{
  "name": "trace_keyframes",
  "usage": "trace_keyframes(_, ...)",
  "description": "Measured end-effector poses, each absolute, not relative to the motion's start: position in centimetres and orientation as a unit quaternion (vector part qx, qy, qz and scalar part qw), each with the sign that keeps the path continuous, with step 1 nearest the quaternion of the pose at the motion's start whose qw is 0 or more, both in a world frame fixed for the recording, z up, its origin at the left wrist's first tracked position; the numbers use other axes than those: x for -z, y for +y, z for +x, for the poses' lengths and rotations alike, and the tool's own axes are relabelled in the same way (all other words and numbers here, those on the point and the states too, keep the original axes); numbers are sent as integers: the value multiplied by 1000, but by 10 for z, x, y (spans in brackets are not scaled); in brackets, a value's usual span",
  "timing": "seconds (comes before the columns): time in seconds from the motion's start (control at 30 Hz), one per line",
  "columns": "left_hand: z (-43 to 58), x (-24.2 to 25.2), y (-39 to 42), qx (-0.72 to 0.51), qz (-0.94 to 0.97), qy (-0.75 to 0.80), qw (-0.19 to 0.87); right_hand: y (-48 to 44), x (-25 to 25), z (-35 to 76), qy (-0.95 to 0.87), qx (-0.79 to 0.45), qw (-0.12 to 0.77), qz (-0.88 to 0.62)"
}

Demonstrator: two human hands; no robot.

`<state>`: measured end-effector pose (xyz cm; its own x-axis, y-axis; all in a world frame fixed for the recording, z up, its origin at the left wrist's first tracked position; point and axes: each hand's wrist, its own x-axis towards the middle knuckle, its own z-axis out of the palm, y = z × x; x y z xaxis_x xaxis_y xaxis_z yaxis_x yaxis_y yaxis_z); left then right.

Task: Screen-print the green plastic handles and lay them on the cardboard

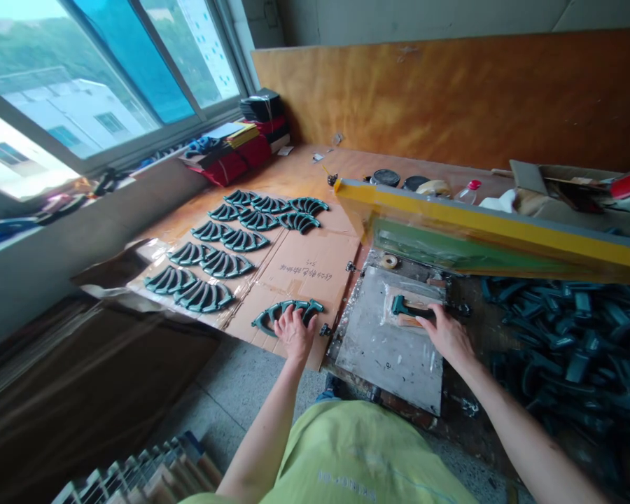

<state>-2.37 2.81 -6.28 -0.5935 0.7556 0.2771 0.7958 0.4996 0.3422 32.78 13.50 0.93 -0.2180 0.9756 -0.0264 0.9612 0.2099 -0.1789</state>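
On the cardboard sheet (309,266), my left hand (295,332) rests with its fingers curled on the front edge of a fan of dark green parts (273,316). My right hand (446,334) grips the right end of a single dark green part (407,308), which lies across a small pad on the grey metal plate (372,357). The wider end of that part points left. Several more fans of green parts (225,264) lie in rows on the cardboard, beyond my left hand and to its left.
A yellow-edged screen frame (483,217) slants above the back of the plate. Heaped dark green parts (572,357) lie at the right. A tape roll (389,261) sits behind the plate, and a red folder stack (231,164) stands near the window.
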Motion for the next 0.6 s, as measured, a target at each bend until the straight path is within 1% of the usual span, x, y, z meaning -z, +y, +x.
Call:
trace_keyframes(0.1,-21,27,50,305,-471,-826,45,135,-20,315,-833,-2,79,-548)
trace_keyframes(0.2,-15,-30,89,423,-492,-761,6,142,-9,300,-892,-25,97,-440)
trace_keyframes(0.27,-6,-74,118,512,-486,-706,-61,149,5,294,-909,-57,91,-403)
trace_keyframes(0.37,12,-134,154,627,-469,-586,-209,155,23,288,-913,-76,90,-390)
trace_keyframes(0.43,23,-163,170,651,-471,-522,-285,155,26,286,-911,-79,93,-395)
trace_keyframes(0.53,33,-183,174,640,-472,-501,-341,155,18,289,-900,-92,98,-415)
trace_keyframes(0.6,32,-183,163,623,-467,-512,-363,157,7,303,-869,-102,151,-460)
